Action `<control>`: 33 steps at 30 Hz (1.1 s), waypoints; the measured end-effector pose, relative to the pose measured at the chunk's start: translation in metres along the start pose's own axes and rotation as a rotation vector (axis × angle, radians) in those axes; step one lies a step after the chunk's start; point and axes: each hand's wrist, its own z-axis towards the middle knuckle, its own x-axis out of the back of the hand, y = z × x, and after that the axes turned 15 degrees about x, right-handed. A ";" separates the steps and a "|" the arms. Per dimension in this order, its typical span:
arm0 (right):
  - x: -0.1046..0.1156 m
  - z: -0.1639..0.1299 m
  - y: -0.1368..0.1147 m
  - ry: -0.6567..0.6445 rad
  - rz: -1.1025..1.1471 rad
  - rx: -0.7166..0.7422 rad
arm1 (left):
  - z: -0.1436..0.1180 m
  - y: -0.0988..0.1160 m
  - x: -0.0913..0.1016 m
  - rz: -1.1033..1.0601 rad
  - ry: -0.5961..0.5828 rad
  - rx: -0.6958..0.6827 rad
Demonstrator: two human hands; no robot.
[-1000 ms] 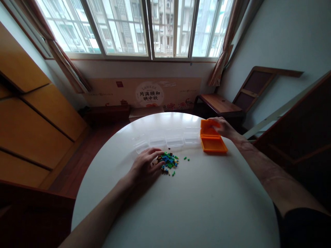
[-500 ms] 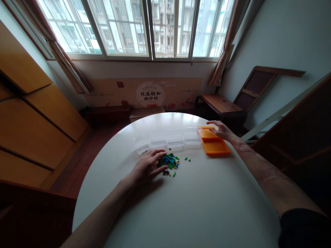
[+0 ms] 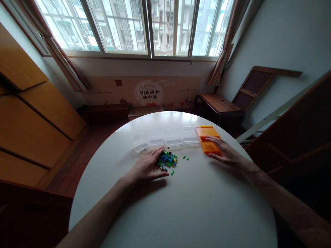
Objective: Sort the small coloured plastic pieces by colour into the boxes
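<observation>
A heap of small green, blue, yellow and brown building bricks (image 3: 167, 159) lies on the white table. My left hand (image 3: 146, 166) curves round the heap's left side, thumb and fingers apart; its palm side is hidden. Over the right part of an orange box (image 3: 206, 131) is my right hand (image 3: 223, 151), with fingers spread and the thumb near the box's front edge; whether it touches the box I cannot tell. Beyond the heap, clear plastic boxes (image 3: 173, 140) stand in a row up to the orange box. Two green bricks (image 3: 185, 157) lie apart, right of the heap.
The round white table (image 3: 196, 206) has its far edge just behind the boxes. A wooden bench (image 3: 218, 102) stands beyond it at the right, below the window. At the left are orange-brown cabinets (image 3: 33, 137).
My right hand has come nearer, from the orange box's far edge to its near right part. My left thumb has shifted slightly toward me along the heap. The view has tilted a little.
</observation>
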 end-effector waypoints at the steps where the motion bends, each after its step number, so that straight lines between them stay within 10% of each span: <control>1: -0.001 0.001 -0.005 0.001 0.000 -0.013 | 0.000 0.001 0.001 0.005 -0.011 -0.003; 14: -0.005 0.024 -0.014 0.120 -0.039 0.047 | -0.004 0.001 0.005 0.018 -0.044 0.002; 23: -0.068 0.083 -0.101 -0.027 0.272 0.306 | -0.006 0.001 0.002 0.028 -0.028 -0.002; 33: -0.094 0.116 -0.111 -0.070 0.271 0.268 | -0.012 -0.012 0.003 0.117 -0.057 0.043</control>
